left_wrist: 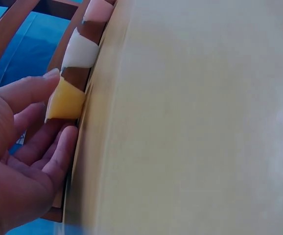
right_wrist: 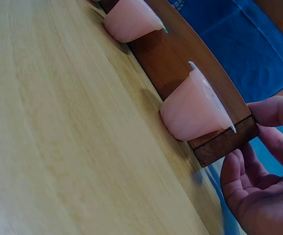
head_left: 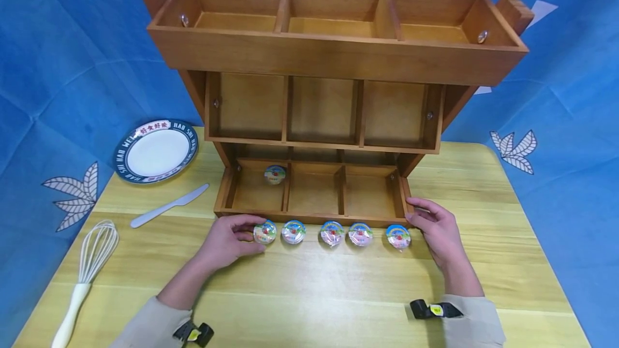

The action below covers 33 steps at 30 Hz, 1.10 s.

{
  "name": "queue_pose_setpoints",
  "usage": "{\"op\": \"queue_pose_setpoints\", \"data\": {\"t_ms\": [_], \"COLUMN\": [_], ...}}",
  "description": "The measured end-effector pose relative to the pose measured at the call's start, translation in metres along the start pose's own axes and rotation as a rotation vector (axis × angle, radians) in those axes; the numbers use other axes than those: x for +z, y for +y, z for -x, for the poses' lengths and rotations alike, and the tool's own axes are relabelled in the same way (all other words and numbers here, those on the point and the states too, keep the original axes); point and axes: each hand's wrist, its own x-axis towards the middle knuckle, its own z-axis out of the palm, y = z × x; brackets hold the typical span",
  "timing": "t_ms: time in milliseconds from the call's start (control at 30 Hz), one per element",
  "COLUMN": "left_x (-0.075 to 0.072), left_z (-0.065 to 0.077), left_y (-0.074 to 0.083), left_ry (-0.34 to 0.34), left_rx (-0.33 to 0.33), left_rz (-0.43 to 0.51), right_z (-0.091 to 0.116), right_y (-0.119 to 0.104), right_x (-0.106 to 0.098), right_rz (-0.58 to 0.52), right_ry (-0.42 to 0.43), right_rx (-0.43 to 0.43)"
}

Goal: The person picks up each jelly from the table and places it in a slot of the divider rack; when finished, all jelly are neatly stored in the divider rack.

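In the head view, a wooden three-tier rack (head_left: 337, 60) stands on the table, each tier divided into three compartments. Along its front edge sit several small jelly cups with printed lids; one more jelly cup (head_left: 275, 174) lies in the bottom tier's left compartment. My left hand (head_left: 231, 239) has its fingers around the leftmost jelly cup (left_wrist: 67, 101), which looks yellow from the side. A white cup (left_wrist: 81, 51) stands beside it. At the other end, my right hand (head_left: 437, 228) grips the bottom tier's right front corner (right_wrist: 228, 145), close by a pink jelly cup (right_wrist: 196, 108).
Left of the rack lie a plate (head_left: 129, 168) with a dark lettered rim and a white knife (head_left: 169, 206). A whisk (head_left: 89, 265) rests by the table's left edge. Blue cloth (head_left: 556, 95) hangs behind and beside the table.
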Motion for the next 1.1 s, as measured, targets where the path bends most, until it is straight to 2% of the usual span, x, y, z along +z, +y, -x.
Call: {"op": "queue_pose_setpoints", "data": {"t_ms": [267,667,1100], "left_x": [0.0035,0.0085,0.0087], "left_z": [0.0017,0.0005,0.0085], "left_y": [-0.0014,-0.0043,0.0021], "left_ry": [0.028,0.098,0.068], "left_rx": [0.013,0.080,0.138], "left_rz": [-0.060,-0.163,-0.161], "right_z": [0.0000,-0.0015,-0.0001], "right_y": [-0.0004,-0.0006,-0.0028], "right_x": [0.0002,0.0002,0.0008], "right_rz": [-0.014,-0.001,-0.020], "right_ry": [-0.003,-0.007,-0.016], "right_rx": [0.003,-0.017,-0.004]}}
